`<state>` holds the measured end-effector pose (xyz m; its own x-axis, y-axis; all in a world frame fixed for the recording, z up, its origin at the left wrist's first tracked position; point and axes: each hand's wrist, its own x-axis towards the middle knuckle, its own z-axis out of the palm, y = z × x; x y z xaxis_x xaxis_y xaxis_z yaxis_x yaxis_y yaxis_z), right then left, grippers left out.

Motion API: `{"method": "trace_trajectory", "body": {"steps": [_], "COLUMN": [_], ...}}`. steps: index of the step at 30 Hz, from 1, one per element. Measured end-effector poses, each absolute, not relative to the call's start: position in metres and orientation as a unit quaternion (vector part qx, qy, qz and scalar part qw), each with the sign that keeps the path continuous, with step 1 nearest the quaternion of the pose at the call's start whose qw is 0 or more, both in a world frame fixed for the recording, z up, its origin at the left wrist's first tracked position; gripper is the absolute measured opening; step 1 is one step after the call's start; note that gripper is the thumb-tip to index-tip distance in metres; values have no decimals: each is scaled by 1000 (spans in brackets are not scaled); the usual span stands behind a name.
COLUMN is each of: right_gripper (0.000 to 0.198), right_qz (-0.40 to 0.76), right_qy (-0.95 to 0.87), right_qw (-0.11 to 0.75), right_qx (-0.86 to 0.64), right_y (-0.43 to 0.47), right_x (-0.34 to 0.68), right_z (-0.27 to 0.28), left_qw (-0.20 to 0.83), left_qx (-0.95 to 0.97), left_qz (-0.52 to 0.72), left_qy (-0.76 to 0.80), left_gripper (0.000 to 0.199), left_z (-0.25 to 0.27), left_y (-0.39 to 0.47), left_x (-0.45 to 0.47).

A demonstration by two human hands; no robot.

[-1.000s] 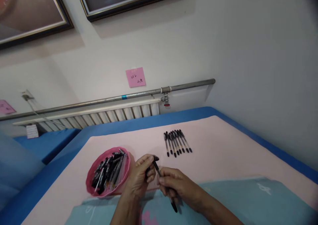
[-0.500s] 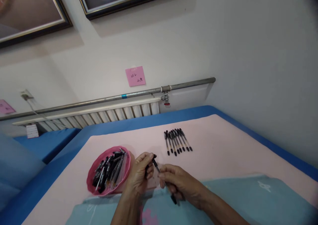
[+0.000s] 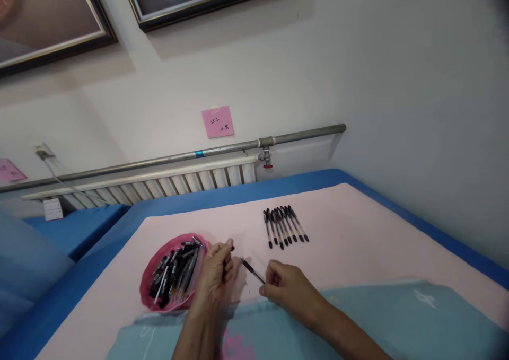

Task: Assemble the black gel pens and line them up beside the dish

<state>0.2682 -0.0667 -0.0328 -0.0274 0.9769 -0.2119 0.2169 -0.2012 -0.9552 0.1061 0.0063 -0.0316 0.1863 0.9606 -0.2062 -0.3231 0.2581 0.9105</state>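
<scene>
My right hand [image 3: 292, 291] is closed around a pen [image 3: 253, 271] with a clear barrel and black grip. The pen's thin tip points up and left, and its rear end is hidden by the hand. Between thumb and finger, my left hand [image 3: 218, 267] pinches a small black pen part [image 3: 233, 248], apart from the pen tip. Something dark also shows under its curled fingers, too covered to name. Close beside the left hand stands a pink basket [image 3: 146, 280] holding loose black pen parts [image 3: 175, 270]. Several capped pens [image 3: 284, 226] lie in a row farther back.
Pale pink paper [image 3: 358, 233] covers the blue table [image 3: 310, 178]. Teal cloth [image 3: 377, 312] lies along the near edge. Behind the table are a white radiator [image 3: 199, 182] and a metal pipe [image 3: 306, 135] with a valve [image 3: 265, 156]. A pink note [image 3: 218, 121] is on the wall.
My hands have moved apart: the left went slightly left with the small black part, while the right drew the pen away, baring its thin tip. Basket and pen row stay put.
</scene>
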Motion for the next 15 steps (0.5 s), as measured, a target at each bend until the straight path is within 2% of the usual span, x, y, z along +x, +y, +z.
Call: {"method": "trace_trajectory", "body": {"steps": [5, 9, 11, 13, 15], "right_gripper": [15, 15, 15, 15, 15], "right_qz": [464, 456, 457, 460, 465], "right_qy": [-525, -534, -540, -549, -559], "right_qw": [352, 346, 347, 349, 350], "right_qx": [-621, -623, -615, -605, -591], "right_y": [-65, -64, -64, -64, -63], "right_x": [279, 280, 279, 277, 275], "right_z": [-31, -31, -32, -33, -34], "left_qw": [613, 601, 594, 611, 672], "left_qx": [456, 475, 480, 480, 461], "left_qz": [398, 382, 378, 364, 339], "left_qy": [507, 517, 524, 514, 470], "left_gripper": [37, 22, 24, 28, 31], "left_z": [-37, -43, -43, -40, -35], "left_y": [8, 6, 4, 2, -1], "left_x": [104, 111, 112, 113, 113]}}
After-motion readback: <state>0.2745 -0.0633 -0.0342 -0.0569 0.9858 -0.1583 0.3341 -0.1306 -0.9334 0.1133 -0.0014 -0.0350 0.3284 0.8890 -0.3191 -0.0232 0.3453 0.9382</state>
